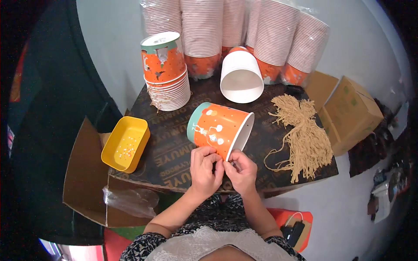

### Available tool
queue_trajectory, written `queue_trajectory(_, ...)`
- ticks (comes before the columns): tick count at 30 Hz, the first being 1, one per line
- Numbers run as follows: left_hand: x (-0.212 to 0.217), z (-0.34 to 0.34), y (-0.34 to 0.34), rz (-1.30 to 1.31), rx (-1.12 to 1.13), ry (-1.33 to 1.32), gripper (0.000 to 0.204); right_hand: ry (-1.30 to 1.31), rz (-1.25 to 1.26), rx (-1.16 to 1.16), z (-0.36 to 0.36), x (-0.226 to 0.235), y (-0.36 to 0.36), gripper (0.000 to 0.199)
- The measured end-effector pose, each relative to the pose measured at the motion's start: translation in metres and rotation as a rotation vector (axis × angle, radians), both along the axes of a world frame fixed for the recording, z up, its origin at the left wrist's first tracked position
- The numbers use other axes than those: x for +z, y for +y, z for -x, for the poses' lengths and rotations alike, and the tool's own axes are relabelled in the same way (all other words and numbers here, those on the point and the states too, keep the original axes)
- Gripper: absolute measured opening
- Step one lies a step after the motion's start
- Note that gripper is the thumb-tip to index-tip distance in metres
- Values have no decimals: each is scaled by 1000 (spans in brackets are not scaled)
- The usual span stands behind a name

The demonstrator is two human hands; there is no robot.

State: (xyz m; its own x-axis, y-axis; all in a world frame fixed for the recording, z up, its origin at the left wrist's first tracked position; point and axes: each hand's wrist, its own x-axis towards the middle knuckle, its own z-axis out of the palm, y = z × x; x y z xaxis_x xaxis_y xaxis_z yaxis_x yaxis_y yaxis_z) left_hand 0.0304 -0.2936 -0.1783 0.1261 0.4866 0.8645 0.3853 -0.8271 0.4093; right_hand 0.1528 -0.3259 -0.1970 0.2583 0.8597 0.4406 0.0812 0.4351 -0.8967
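Observation:
An orange paper bucket [224, 126] with a green base band and white printed figures lies tilted on its side, its white-rimmed mouth facing right. My left hand [205, 168] is closed at the lower edge of the bucket, fingertips bent against the wall by the rim. Close beside it, my right hand [241, 169] pinches at the same rim, thumb and forefinger together. Whether a thin cord lies between the fingertips is too small to tell. To the right, a bundle of tan cords [307, 148] is spread on the dark table, one strand looping toward my right hand.
A yellow tray [143, 138] with small white bits stands left. Behind are a nested bucket stack [167, 76], a white-mouthed bucket [242, 80] on its side and tall wrapped bucket stacks [275, 32]. Cardboard boxes [352, 111] flank the dark table [174, 148].

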Motion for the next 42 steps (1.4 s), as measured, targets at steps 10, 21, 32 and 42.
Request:
queue_trajectory(10, 58, 80, 26, -33, 355, 170, 10, -430, -251, -451, -27, 21, -8, 20)
queue_trajectory(21, 43, 227, 81, 478, 736, 563, 12, -884, -538, -358, -16, 67, 7, 18)
queue_trajectory(32, 75, 119, 40, 3, 485, 226, 15, -791, -627, -250, -15, 68, 12, 24)
queue_trajectory(42, 62, 63, -37, -15, -365, 204, 15, -1032, -26, -235, -195, 16, -1, 7)
